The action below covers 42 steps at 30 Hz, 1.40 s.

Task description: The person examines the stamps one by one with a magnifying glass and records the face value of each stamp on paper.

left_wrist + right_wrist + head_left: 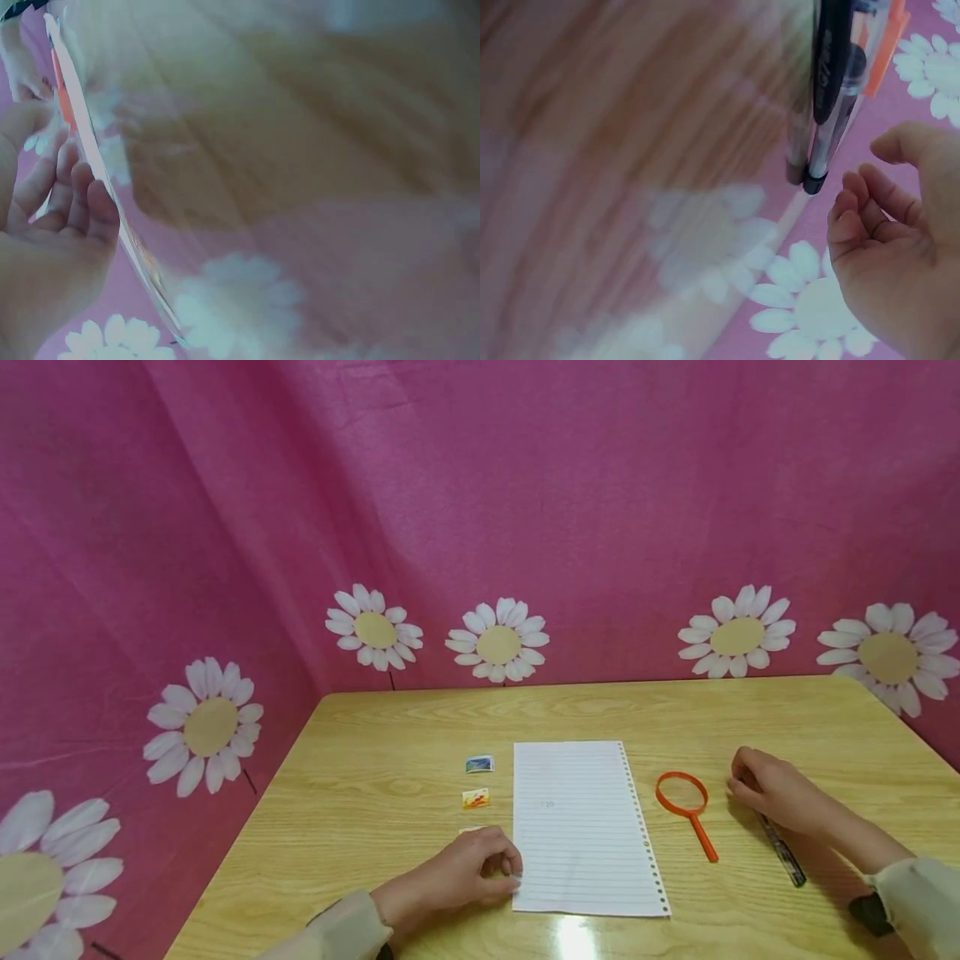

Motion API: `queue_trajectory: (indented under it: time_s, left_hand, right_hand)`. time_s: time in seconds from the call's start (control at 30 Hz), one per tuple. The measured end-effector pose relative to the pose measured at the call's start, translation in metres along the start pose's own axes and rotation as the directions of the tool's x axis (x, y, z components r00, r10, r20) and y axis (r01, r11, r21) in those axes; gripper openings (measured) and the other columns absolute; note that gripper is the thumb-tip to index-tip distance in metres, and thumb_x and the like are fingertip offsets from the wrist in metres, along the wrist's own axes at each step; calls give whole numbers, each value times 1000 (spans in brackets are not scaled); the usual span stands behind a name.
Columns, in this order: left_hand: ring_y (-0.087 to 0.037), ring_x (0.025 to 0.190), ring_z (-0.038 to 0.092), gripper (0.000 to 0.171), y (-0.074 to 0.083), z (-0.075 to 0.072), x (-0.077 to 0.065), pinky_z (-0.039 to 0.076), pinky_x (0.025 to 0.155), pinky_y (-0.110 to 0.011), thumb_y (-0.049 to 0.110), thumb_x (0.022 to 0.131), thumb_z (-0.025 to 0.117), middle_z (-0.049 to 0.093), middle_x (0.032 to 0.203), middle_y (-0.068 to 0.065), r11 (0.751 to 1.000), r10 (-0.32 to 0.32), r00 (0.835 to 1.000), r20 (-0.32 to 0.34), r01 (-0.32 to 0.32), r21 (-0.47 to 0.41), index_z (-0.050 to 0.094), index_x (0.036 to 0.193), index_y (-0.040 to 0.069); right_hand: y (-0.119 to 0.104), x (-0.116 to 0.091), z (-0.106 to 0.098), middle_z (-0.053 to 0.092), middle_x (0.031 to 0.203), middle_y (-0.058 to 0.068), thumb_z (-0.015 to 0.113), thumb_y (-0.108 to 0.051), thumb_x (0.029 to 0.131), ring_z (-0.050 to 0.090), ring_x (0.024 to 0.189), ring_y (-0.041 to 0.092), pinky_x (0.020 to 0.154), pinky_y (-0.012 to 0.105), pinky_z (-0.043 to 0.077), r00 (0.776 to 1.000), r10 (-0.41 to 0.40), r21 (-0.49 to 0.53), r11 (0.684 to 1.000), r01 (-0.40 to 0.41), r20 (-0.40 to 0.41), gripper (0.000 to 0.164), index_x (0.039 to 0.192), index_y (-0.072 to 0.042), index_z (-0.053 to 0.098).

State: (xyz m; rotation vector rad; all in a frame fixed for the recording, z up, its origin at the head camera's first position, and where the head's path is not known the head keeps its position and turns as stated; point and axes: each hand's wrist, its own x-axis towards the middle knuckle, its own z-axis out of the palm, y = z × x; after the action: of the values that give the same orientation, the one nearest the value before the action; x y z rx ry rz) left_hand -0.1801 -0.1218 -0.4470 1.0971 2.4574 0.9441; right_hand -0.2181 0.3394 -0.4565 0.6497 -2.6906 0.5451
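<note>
A sheet of lined loose-leaf paper (pixel 581 852) lies on the table, with faint small writing at its left. My left hand (pixel 472 867) rests at the paper's left edge, fingers loosely curled and holding nothing that I can make out. Left of the sheet lie a blue-green stamp-like picture (pixel 480 764) and a yellow-red one (pixel 476 798). A third small piece (pixel 472 829) is mostly hidden behind the left hand. My right hand (pixel 780 789) rests loosely curled by a clear pen with a black clip (pixel 783 856), its fingers apart from the pen in the right wrist view.
An orange-red magnifying glass (pixel 702 837) lies between the paper and my right hand. The wooden table (pixel 405 727) reaches back to a pink flowered cloth (pixel 600 527), which also hangs along the left side.
</note>
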Motion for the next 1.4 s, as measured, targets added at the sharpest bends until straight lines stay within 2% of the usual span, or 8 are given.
queue_trajectory:
  time_s: [0.17, 0.4, 0.7, 0.9, 1.1, 1.23, 1.4]
  left_hand:
    - [-2, 74, 45, 6, -8, -5, 2, 41, 67, -14, 16, 92, 67, 59, 89, -1, 999, -30, 991, -131, 28, -16, 65, 96, 11]
    - [-7, 71, 46, 7, -20, -11, 6, 41, 65, -16, 11, 90, 68, 57, 87, -4, 999, -48, 956, -288, 51, 5, 64, 95, 8]
    - [-7, 72, 45, 10, -32, -22, 8, 42, 66, -19, 10, 90, 69, 57, 91, -3, 985, -162, 905, -394, 171, -12, 64, 98, 8]
    - [-11, 74, 46, 13, -42, -29, 10, 41, 65, -19, 8, 88, 70, 56, 90, -7, 974, -217, 878, -428, 223, -36, 64, 100, 5]
    - [-14, 75, 45, 16, -53, -34, 13, 39, 64, -20, 7, 87, 71, 55, 89, -7, 959, -278, 857, -434, 273, -74, 63, 100, 4]
    - [-15, 76, 44, 18, -55, -38, 17, 37, 65, -20, 8, 86, 73, 55, 90, -6, 955, -293, 856, -425, 286, -81, 62, 100, 5]
    - [-14, 77, 44, 18, -56, -40, 21, 37, 67, -20, 9, 85, 74, 54, 89, -6, 958, -277, 873, -401, 285, -41, 61, 98, 5]
  right_hand:
    - [-12, -1, 0, 40, 68, -6, 70, 2, 81, 28, 59, -6, 52, 19, 28, 1000, 25, 24, 999, -25, 15, 22, 83, -7, 50]
    - [-24, -3, 2, 44, 65, -8, 69, 0, 83, 30, 57, -5, 50, 19, 31, 997, 45, 30, 998, -47, 69, 18, 83, -7, 52]
    - [-39, -10, 2, 52, 67, -7, 66, -5, 88, 35, 56, -5, 51, 20, 35, 975, 100, 86, 989, -119, 200, 12, 85, -5, 54]
    - [-47, -12, 2, 52, 69, -5, 66, -11, 90, 37, 58, -4, 53, 21, 36, 946, 138, 141, 972, -186, 294, 13, 87, -5, 55]
    - [-53, -15, 6, 47, 66, -6, 68, -14, 89, 34, 55, -3, 51, 20, 33, 949, 116, 163, 972, -169, 293, 17, 88, -5, 54]
    - [-56, -17, 7, 47, 67, -6, 71, -15, 86, 36, 57, -4, 53, 19, 35, 954, 121, 149, 975, -166, 273, 20, 89, -5, 55]
    - [-60, -20, 7, 47, 68, -6, 73, -18, 84, 36, 59, -4, 54, 19, 35, 957, 132, 122, 978, -168, 260, 22, 88, -6, 55]
